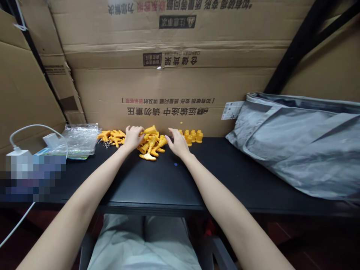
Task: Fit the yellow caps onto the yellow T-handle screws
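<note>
A pile of yellow plastic pieces (152, 144) lies at the back of the black table, some with a flared cup-like end and some with a T-shaped end. At the pile's left, my left hand (133, 138) is closed with its fingertips on a yellow flared plastic piece (150, 130). My right hand (179, 144) is beside the right of the pile, thumb and fingers apart, with nothing seen in it. Behind its fingers stand several small yellow cup-shaped pieces (199, 136) in rows, partly hidden. Left of my left hand lie yellow branched pieces (115, 137) with small metal chains.
Clear plastic bags (80, 138) lie at the left near a white charger (19, 159) and cable. A grey fabric bag (298, 146) fills the table's right side. A cardboard sheet (174, 82) stands behind. A small blue dot (176, 164) is on the black table (157, 187).
</note>
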The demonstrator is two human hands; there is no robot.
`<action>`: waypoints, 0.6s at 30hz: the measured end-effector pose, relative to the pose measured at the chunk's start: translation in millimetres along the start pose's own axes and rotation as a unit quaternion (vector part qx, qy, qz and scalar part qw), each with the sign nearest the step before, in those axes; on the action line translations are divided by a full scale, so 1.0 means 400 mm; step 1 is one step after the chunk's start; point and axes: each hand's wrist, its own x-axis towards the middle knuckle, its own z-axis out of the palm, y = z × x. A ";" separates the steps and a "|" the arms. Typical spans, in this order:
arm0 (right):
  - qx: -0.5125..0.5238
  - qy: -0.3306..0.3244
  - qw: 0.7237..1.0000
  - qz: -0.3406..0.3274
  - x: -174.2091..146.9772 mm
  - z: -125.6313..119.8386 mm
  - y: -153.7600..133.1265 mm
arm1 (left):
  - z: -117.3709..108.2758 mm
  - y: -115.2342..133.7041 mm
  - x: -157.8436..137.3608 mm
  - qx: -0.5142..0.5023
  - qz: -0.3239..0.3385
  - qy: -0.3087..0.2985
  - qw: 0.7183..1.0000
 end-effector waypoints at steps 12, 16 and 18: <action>-0.025 -0.039 0.982 -0.185 -0.009 0.023 -0.090 | -0.052 0.032 -0.107 0.051 0.118 0.056 0.990; -0.029 0.004 0.983 -0.180 -0.007 0.027 -0.076 | -0.062 0.010 -0.108 0.050 0.063 0.076 0.994; -0.031 0.005 0.983 -0.183 -0.007 0.028 -0.074 | -0.063 0.002 -0.107 0.038 0.035 0.028 0.998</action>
